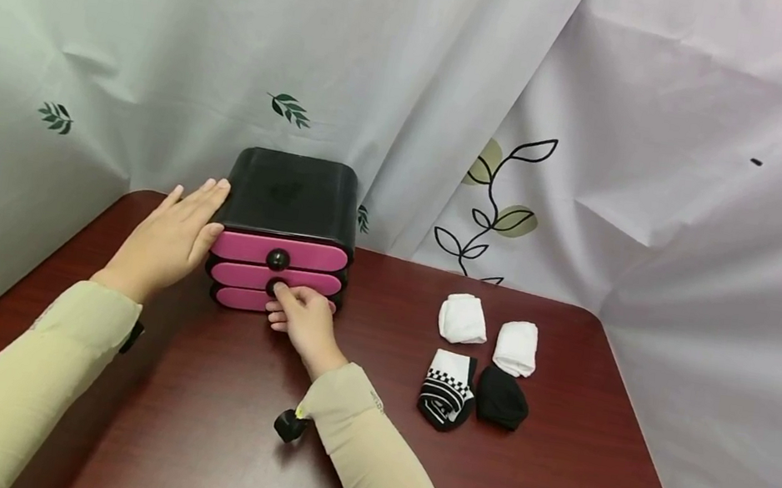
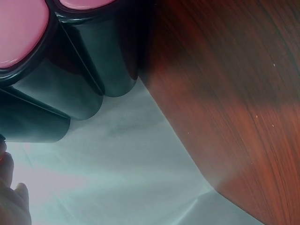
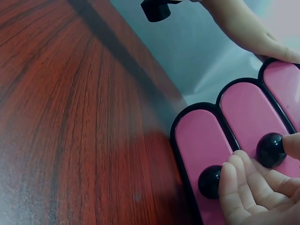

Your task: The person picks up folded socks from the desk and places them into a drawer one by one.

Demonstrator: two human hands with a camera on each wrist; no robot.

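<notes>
A small black drawer cabinet [image 1: 292, 195] with three stacked pink drawer fronts stands at the back left of the table. My left hand [image 1: 167, 240] lies with straight fingers against its left side, thumb near the top drawer's corner. In the left wrist view only a few fingertips [image 2: 7, 173] show beside the black cabinet wall [image 2: 70, 89]. My right hand [image 1: 306, 324] pinches the round black knob [image 3: 271, 150] of the middle drawer, its thumb on the knob. The lower fingers extend near the bottom drawer's knob [image 3: 210, 182]. All drawers look closed.
Right of the cabinet lie two white folded socks [image 1: 463, 320] [image 1: 516, 348], a black-and-white patterned sock [image 1: 447, 389] and a black sock bundle [image 1: 502, 398]. A white printed curtain [image 1: 413, 95] hangs behind the reddish-brown table [image 1: 552, 487].
</notes>
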